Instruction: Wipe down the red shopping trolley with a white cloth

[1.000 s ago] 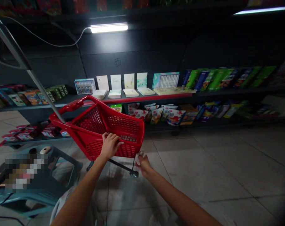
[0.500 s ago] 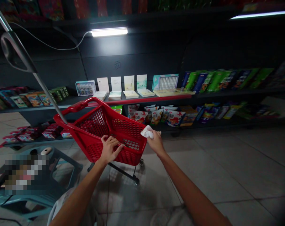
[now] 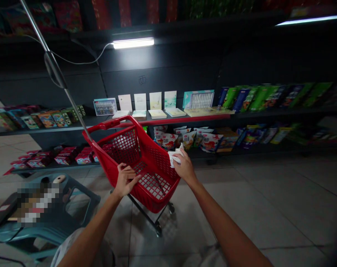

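Observation:
A red plastic shopping cart with a perforated basket stands before me, and no goods show inside its basket. My left hand is closed over the near side rim, fingers bent and thumb pointing along the edge. At the far right rim, my right hand pinches a crumpled white tissue against or just over the red edge; whether it touches is hard to tell. A metal pole with a dark grip rises from the cart's handle end.
A grey-blue plastic stool at lower left bears a dark device with a cable and blurred-out items. Behind the cart, a dark shelf carries books, boxes and green bags. Snack bags fill the lower level. A lamp shines above.
The cart has turned, its front end now nearer to me and further right. My left hand has shifted slightly left and down; the tissue looks more spread out in my right hand.

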Motion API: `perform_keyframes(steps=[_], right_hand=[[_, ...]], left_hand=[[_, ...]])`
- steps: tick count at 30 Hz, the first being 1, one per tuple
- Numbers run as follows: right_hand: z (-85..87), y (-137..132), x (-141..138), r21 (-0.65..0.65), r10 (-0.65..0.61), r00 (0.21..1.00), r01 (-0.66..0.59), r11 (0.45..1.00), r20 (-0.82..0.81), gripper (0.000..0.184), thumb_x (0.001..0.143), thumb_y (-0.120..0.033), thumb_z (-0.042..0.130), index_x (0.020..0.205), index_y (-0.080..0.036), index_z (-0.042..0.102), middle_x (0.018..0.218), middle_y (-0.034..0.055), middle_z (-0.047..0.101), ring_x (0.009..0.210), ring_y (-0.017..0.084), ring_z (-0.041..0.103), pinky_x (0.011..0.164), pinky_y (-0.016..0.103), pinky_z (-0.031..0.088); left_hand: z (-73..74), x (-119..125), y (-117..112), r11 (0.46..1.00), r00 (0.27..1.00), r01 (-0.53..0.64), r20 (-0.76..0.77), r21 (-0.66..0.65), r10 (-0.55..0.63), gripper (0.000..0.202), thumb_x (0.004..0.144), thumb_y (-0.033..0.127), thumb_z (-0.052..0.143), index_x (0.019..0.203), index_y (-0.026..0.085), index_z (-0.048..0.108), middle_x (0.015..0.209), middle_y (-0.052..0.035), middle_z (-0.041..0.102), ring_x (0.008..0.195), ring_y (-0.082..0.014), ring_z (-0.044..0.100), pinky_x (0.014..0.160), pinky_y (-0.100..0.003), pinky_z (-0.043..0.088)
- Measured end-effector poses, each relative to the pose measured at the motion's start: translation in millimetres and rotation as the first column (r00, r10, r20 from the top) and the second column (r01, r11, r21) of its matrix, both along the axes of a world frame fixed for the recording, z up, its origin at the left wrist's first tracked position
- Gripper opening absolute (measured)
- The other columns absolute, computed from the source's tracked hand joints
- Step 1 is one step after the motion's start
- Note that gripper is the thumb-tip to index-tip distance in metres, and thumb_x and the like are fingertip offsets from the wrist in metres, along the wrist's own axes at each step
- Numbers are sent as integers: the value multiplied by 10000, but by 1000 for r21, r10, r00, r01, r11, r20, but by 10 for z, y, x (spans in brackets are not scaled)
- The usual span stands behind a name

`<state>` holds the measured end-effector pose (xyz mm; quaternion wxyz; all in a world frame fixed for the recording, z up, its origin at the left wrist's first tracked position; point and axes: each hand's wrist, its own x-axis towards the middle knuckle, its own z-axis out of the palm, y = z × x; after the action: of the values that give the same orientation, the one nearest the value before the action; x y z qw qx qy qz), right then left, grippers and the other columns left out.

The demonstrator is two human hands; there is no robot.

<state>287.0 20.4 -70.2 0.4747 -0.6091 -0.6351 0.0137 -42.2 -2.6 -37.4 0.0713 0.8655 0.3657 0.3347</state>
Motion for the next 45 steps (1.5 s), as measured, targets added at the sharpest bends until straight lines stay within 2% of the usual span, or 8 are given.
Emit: perform_keyframes(steps=[4,8,11,16,23,32,37,45], right_hand=[[18,2,-70,-1,65,998,-65,998,18,311,868,-211,570,1117,-181,753,1567,149,500,1469,298,477,1246,471,370],[45,-23,-173,-37,83,994,-81,996,67,330,857,-172,567,1126,-188,756,1601,130,481,1457,292,493,1230,468,397],[76,-57,-217,-76,82,990,-73,994,114,322,836,-147,587,1102,-194,763,1594,117,500,1420,298,524,1210,473,424],[122,-95,-205,-146,54,990,-35,989,130,308,843,-152,613,1106,-196,766,1567,116,530,1398,302,547,1194,470,444],[185,-231,-275,-122,71,987,-54,991,141,331,974,-378,569,1170,-172,738,1583,164,497,1445,314,509,1221,479,415],[21,-311,-272,-41,83,996,-81,996,46,655,931,-129,405,1585,-173,420,1693,121,342,1585,229,307,1305,462,303],[-1,-256,-280,-21,70,997,-70,997,13,784,914,-173,484,1660,-149,243,1717,146,282,1607,243,245,1308,478,287],[-18,-156,-377,-87,74,992,-65,994,105,647,907,-212,535,1549,-161,477,1639,150,440,1551,279,377,1263,460,381]], left_hand=[[18,-112,76,1000,999,17,-39,-11,-18,535,1028,382,494,531,194,550,593,29,604,799,-151,587,1147,-479,246],[21,-162,142,1000,997,11,-72,21,-10,297,959,339,571,726,240,726,1182,-16,754,1347,-261,508,1270,-553,129],[-43,-141,210,998,997,-61,-46,1,61,204,870,241,580,906,252,781,1614,-12,481,1597,-331,192,1307,-611,12],[-177,-4,327,947,957,-228,125,-225,260,595,739,107,551,1305,240,677,1771,-22,144,1646,-345,-19,1306,-619,152],[-106,184,366,856,911,-310,127,-414,391,221,865,179,550,958,208,749,1751,-2,225,1605,-286,270,1298,-461,294],[59,347,370,779,854,-468,15,-417,521,125,911,294,613,927,246,727,1737,39,279,1350,-292,616,1103,-404,523],[29,236,490,825,893,-435,-57,-360,446,150,920,236,588,1010,227,707,1754,-23,232,1335,-284,631,1132,-399,504],[98,131,466,773,834,-548,-131,-320,537,625,968,310,517,1560,184,362,1754,-239,59,1277,-397,660,1043,-522,547]])
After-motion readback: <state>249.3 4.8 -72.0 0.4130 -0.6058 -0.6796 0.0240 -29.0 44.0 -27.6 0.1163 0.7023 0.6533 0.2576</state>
